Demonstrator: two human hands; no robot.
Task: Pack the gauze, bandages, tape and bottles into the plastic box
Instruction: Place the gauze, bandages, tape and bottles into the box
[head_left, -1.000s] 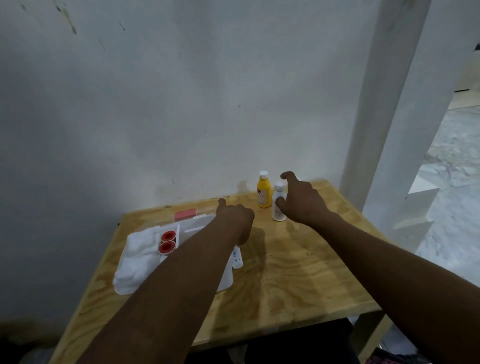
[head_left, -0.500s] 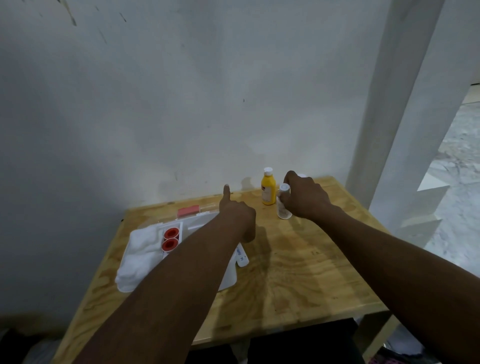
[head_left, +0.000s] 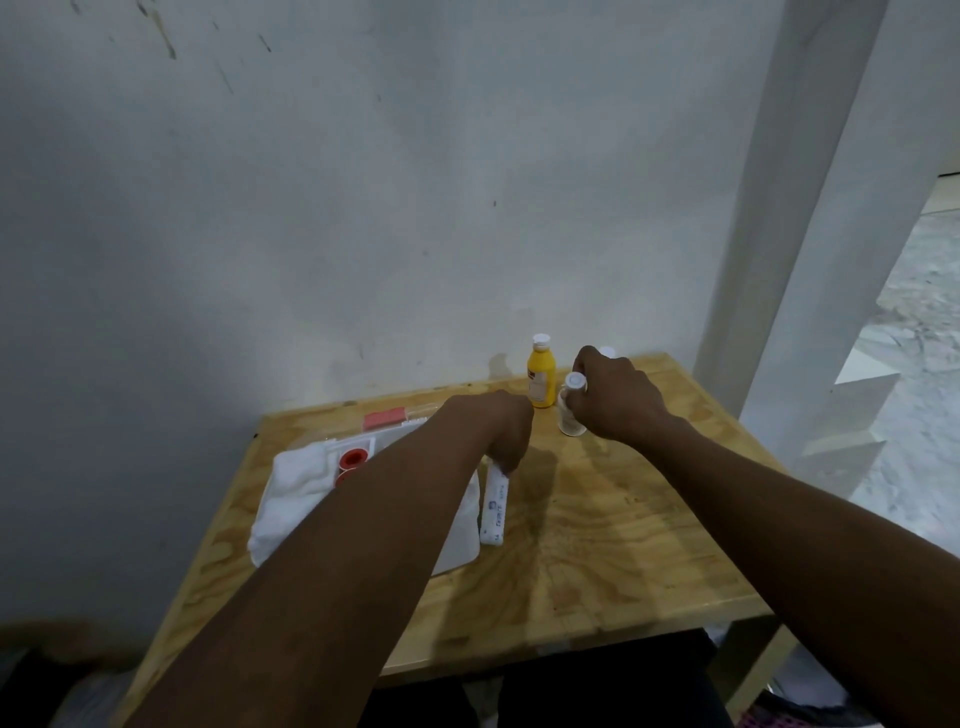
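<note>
My right hand (head_left: 615, 400) grips a small white bottle (head_left: 571, 410) that stands on the wooden table (head_left: 597, 545). A yellow bottle (head_left: 541, 376) with a white cap stands just left of it. The cap of another white bottle (head_left: 607, 351) peeks out behind my right hand. My left hand (head_left: 506, 434) curls round the top end of a white wrapped bandage roll (head_left: 493, 512) lying beside the plastic box (head_left: 457, 540). The box holds white gauze (head_left: 296, 493) and two red-cored tape rolls (head_left: 350, 465); my left forearm covers much of it.
A red clasp (head_left: 383, 419) sits on the clear lid at the box's back edge. The table stands against a white wall (head_left: 363, 208), with a white pillar (head_left: 810, 208) at the right. Bare table surface lies right of the box.
My left hand dropped from a raised, pointing pose onto the bandage roll's end. My right hand closed on the small white bottle.
</note>
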